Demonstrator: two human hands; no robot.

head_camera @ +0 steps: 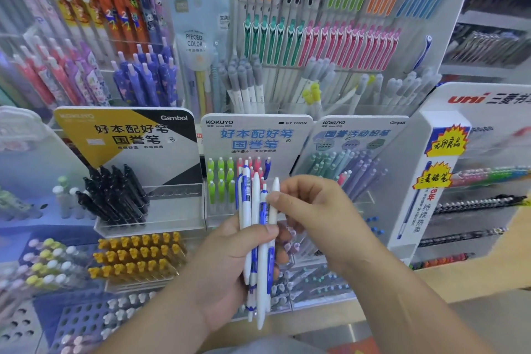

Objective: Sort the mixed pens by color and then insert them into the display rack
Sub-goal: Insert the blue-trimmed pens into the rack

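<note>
Head view: the pens (255, 210), held upright at centre frame, could slide loose or get sorted wrong.
Drawing out the plain white pen (275, 185) may drag its neighbours from the left hand (227, 267), whose grip is curled round their lower barrels. The right hand (313, 210) has its grip pinched on that pen's top. The barrels are white, most with blue clips and bands, so colours are easily misread. The display rack (255, 135) stands just behind.

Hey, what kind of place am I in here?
Most likely a stationery shop's pen section. A Kokuyo rack with a printed header stands at the front, rows of pink pens hang behind it, and the left hand grips a bundle of pens while the right hand pinches a white pen.
</note>
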